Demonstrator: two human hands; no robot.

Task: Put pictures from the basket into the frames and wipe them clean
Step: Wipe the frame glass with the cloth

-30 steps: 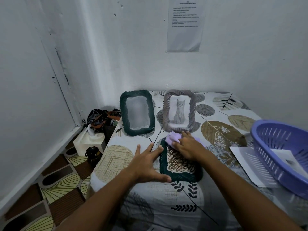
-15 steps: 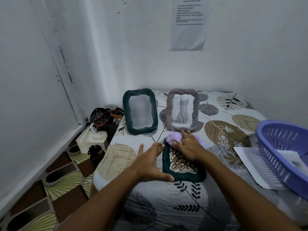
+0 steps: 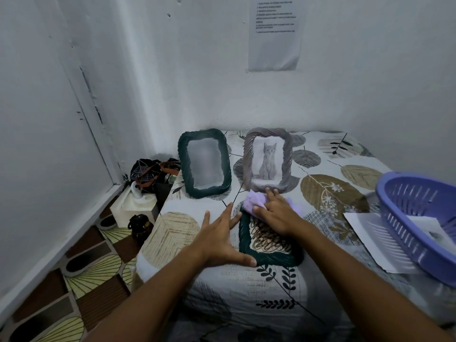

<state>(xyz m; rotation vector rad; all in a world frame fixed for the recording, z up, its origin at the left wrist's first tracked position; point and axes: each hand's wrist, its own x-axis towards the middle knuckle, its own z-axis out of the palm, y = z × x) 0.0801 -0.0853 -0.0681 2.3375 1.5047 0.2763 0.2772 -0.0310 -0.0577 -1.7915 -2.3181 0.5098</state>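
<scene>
A dark green frame [image 3: 269, 256] with a scribble picture lies flat on the table in front of me. My left hand [image 3: 222, 239] rests spread against its left edge, thumb at the near corner. My right hand [image 3: 276, 214] presses a lilac cloth [image 3: 253, 202] flat onto the frame's far end. Behind stand a second dark green frame [image 3: 204, 164] with a blurred grey picture and a grey frame [image 3: 267, 160] showing a kitten. At the right a purple basket [image 3: 417, 225] holds a picture [image 3: 434, 230].
The table carries a leaf-patterned cloth [image 3: 330, 193]. White paper sheets [image 3: 377, 243] lie under the basket. Beside the table's left, on the floor, are a white tissue box [image 3: 134, 206], a dark bag [image 3: 153, 172] and a small black bottle [image 3: 139, 225]. Walls close in behind and left.
My right hand with the cloth has slid a little up toward the flat frame's far left corner. My left hand keeps its place at the frame's edge.
</scene>
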